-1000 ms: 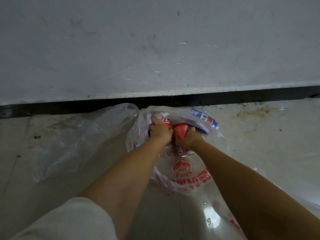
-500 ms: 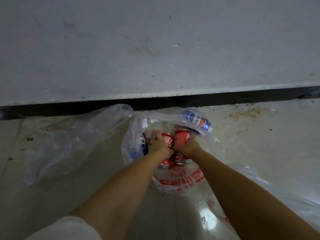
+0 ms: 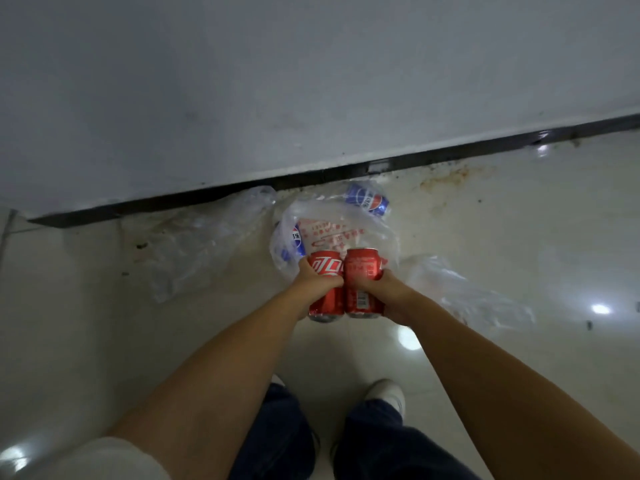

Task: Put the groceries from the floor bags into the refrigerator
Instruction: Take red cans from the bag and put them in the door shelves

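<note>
I see both red aluminium cola cans [image 3: 346,284] now lifted clear of the printed clear plastic bag [image 3: 332,233] (one gripped in each fist: left hand [image 3: 317,282], right hand [image 3: 388,292]), ready for the refrigerator.

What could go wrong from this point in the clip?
Each red can is held by one of the hands alone, left hand and right hand, so either could slip. The cans touch and may knock together. Two blue cans remain in the printed bag near the feet, a possible trip hazard.
</note>
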`<state>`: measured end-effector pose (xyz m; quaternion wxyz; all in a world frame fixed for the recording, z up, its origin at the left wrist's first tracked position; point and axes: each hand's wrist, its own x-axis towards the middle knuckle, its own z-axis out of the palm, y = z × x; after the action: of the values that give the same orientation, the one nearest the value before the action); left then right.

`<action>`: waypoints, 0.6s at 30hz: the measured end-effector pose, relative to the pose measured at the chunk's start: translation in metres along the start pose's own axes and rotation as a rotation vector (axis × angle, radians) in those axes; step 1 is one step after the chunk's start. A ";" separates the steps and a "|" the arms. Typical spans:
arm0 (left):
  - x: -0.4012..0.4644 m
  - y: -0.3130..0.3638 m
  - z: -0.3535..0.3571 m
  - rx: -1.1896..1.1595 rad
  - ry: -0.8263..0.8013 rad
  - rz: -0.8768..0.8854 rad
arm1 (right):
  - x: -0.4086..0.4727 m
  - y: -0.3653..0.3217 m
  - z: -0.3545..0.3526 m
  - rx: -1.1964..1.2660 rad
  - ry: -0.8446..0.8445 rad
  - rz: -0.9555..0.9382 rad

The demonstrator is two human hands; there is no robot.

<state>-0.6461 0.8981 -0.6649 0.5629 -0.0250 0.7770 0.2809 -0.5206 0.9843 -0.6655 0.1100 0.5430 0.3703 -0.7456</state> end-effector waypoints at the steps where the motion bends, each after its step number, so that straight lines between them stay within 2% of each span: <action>1: -0.021 0.007 -0.003 -0.024 -0.012 -0.002 | -0.024 -0.010 -0.001 0.000 -0.014 0.001; 4: -0.097 0.043 -0.011 -0.084 -0.027 0.014 | -0.096 -0.045 -0.001 0.002 -0.017 -0.014; 8: -0.190 0.099 -0.019 -0.079 -0.016 0.090 | -0.174 -0.086 -0.009 -0.048 0.084 -0.138; 13: -0.312 0.177 -0.023 0.037 0.030 0.310 | -0.314 -0.157 -0.007 -0.057 0.217 -0.297; 18: -0.412 0.233 -0.028 0.203 -0.027 0.550 | -0.420 -0.191 -0.026 -0.025 0.366 -0.441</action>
<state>-0.6027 0.9665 -0.1980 0.4754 0.2467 0.7711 0.3442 -0.4478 1.0355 -0.2121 -0.1166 0.5735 0.5024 -0.6365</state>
